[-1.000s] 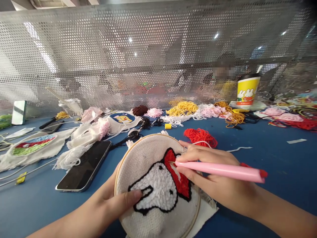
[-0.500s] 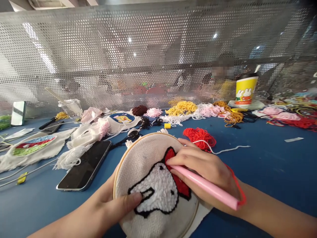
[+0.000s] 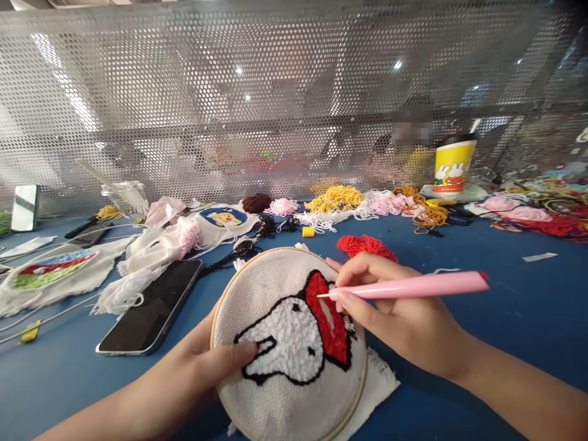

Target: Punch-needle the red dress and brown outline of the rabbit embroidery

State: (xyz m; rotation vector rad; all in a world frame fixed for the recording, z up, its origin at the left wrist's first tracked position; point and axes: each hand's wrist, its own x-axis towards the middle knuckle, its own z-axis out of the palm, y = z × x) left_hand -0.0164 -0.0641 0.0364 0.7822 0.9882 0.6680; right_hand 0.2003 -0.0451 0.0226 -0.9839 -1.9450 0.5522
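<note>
Pen [image 3: 404, 286] now sits nearer level than before, baring needle [image 3: 323, 296] and pale gap [image 3: 329, 317]: red fill [image 3: 339, 350] looks incomplete. Right hand [image 3: 408, 324]: fingers pinch pen; left hand [image 3: 206, 361]: fingers grasp hoop [image 3: 248, 263].

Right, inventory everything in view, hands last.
Hoop: 1, tan, front centre
Pen-shaped tool: 1, pink, over the hoop
Lying phone: 1, black, left of the hoop
Upright phone: 1, pale, far left
Printed cup: 1, mostly yellow, back right
Clear cup: 1, colourless, back left
Nearest yarn heap: 1, red, behind the hoop
Picture cloths: 3, multicoloured, hoop, left, back
Other yarn and scraps: count unclear, mixed, mostly along the back
Small piece: 1, yellow, behind the hoop
Perforated panel: 1, silvery, at the back
Table: 1, blue, underneath
Left hand: 1, bare, on the hoop
Right hand: 1, bare, on the pen-shaped tool
</note>
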